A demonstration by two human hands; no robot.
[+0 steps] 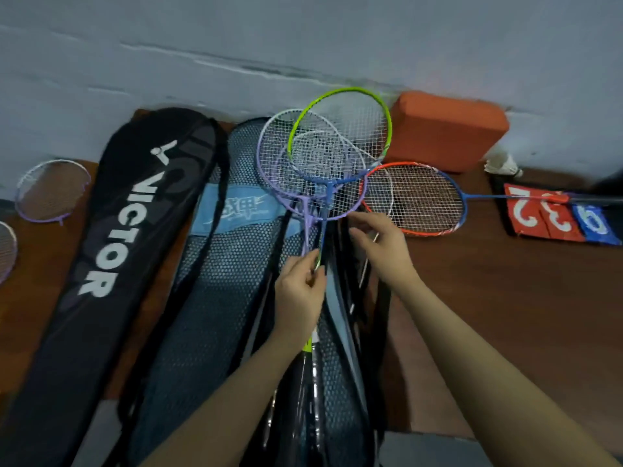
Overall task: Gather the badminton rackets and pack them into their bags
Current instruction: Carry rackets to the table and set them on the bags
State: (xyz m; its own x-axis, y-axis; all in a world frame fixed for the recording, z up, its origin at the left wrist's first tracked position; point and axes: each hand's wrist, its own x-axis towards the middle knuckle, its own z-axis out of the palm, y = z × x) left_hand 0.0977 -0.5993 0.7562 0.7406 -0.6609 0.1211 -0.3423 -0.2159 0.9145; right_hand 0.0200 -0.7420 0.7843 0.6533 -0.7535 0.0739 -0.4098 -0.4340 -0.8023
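Centre frame: left hand (301, 287) pinches the shafts of the overlapping green racket (340, 136) and purple racket (305, 170), heads above it, over the mesh bag (215, 298). Right hand (381, 246), fingers loosely curled, holds nothing visible beside them.

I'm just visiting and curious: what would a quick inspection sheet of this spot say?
Surface: brown floor by a grey wall.
Job's things: overlapping rackets; red racket lies apart; black Victor bag; mesh bag.
Clutter: orange block, shuttlecock, number cards.
Hands: left hand pinches racket shafts; right hand reaches beside them.
Cables: nothing seen.
Surroundings: more racket heads at left.
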